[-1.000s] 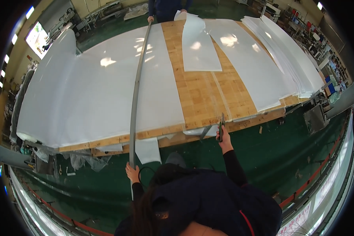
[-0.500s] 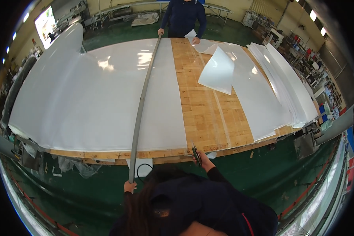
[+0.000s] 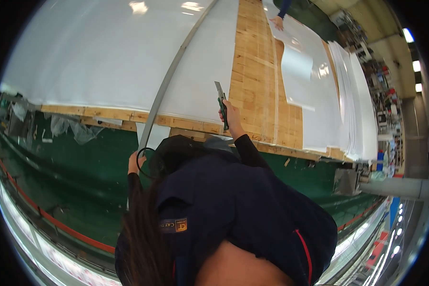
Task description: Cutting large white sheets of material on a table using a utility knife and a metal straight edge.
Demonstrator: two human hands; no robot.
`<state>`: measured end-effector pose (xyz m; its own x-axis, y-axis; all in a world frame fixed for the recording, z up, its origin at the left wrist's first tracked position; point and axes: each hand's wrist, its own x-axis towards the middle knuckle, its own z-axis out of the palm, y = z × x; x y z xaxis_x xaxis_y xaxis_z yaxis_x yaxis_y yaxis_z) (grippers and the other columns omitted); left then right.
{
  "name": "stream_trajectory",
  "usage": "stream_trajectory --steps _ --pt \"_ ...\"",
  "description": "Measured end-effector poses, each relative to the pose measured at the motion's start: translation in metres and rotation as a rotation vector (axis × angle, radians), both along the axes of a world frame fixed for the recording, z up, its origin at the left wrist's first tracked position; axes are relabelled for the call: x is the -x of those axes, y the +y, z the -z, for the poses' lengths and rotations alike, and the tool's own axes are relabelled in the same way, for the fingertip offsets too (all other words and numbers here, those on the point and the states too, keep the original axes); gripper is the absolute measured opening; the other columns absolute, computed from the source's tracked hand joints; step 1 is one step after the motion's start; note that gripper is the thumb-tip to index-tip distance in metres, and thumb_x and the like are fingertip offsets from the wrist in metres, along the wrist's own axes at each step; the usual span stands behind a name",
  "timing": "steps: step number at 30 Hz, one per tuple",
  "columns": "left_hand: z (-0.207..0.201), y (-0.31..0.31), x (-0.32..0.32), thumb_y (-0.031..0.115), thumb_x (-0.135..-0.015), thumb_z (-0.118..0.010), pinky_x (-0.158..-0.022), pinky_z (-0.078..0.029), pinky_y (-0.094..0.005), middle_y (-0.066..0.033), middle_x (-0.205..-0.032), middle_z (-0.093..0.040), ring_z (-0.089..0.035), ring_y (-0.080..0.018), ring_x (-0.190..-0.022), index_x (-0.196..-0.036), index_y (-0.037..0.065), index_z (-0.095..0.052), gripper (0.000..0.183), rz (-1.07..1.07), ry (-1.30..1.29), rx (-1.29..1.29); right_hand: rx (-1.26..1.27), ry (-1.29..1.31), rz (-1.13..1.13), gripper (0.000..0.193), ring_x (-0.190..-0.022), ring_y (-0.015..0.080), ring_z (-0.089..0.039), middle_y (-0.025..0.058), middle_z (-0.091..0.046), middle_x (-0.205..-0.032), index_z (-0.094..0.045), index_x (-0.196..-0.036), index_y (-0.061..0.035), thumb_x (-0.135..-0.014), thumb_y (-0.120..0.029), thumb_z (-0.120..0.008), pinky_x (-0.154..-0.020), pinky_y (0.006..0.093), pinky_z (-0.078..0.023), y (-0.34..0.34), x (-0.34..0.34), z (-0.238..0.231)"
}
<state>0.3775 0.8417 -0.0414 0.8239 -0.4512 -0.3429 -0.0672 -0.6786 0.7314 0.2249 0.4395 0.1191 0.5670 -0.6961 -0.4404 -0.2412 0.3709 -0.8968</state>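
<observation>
My left hand is closed round the near end of a long grey metal bar. The bar slants away across a large white glossy sheet on the wooden table. In my right hand is a utility knife with a dark green handle and its blade out. The blade points away from me, over the sheet near its right edge; whether it touches cannot be made out. A black cord loop hangs beside my left hand.
Right of a bare wooden strip lies another white sheet, with a stack of white sheets beyond. A co-worker's hand rests by its far edge. Clear plastic hangs under the table's front edge. A grey post stands at right.
My right hand has raised the knife from the table's front edge to over the sheet. The view has shifted downward. The curled white piece at right now lies flatter, and the co-worker's hand has moved right.
</observation>
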Motion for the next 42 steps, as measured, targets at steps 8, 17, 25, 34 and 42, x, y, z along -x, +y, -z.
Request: stream_trajectory --steps 8,17,25,34,42 --pt "-0.04 0.003 0.05 0.035 -0.069 -0.066 -0.073 -0.046 -0.0439 -0.0134 -0.096 -0.061 -0.058 -0.0316 -0.092 -0.107 0.01 -0.052 0.048 -0.18 -0.183 -0.274 0.081 0.007 -0.178 0.04 -0.041 0.0112 -0.047 0.0046 -0.05 -0.051 -0.055 -0.062 -0.0013 -0.084 -0.035 -0.051 -0.039 0.0233 -0.037 0.002 -0.014 -0.015" --pt "-0.044 0.091 0.148 0.03 -0.067 -0.065 -0.088 -0.037 -0.0476 -0.0108 -0.107 -0.054 -0.05 -0.0309 -0.106 -0.115 0.018 -0.047 0.052 -0.459 -0.331 -0.759 0.006 -0.16 -0.327 0.036 -0.042 0.0098 -0.045 0.0038 -0.051 -0.053 -0.055 -0.066 0.0006 -0.087 -0.028 -0.048 -0.039 0.0234 -0.037 0.012 0.012 -0.017" --pt "-0.056 0.078 0.14 0.03 -0.071 -0.064 -0.077 -0.047 -0.0474 -0.0166 -0.108 -0.055 -0.056 -0.0364 -0.098 -0.116 0.012 -0.043 0.053 -0.123 0.026 -0.888 -0.204 -0.192 -0.274 0.034 -0.049 0.0108 -0.05 0.0052 -0.054 -0.06 -0.054 -0.075 -0.0018 -0.088 -0.033 -0.05 -0.043 0.0234 -0.04 0.037 0.038 0.015" --pt "-0.036 0.076 0.14 0.042 -0.069 -0.068 -0.081 -0.044 -0.0441 -0.0234 -0.101 -0.058 -0.054 -0.0389 -0.096 -0.11 0.0 -0.048 0.062 0.427 0.073 -0.381 -0.063 0.026 -0.315 0.021 -0.056 0.0101 -0.054 0.0036 -0.057 -0.066 -0.056 -0.078 -0.0042 -0.081 -0.024 -0.061 -0.051 0.0225 -0.042 0.154 0.069 0.068" --pt "-0.023 0.095 0.112 0.02 -0.079 -0.061 -0.061 -0.046 -0.0329 -0.0127 -0.072 -0.06 -0.059 -0.0233 -0.063 -0.094 0.002 -0.048 0.028 0.384 0.534 0.382 0.034 0.016 0.053 0.036 -0.077 0.0088 -0.054 0.0001 -0.057 -0.084 -0.057 -0.107 -0.0018 -0.077 -0.018 -0.068 -0.063 0.0239 -0.045 0.275 0.044 0.118"
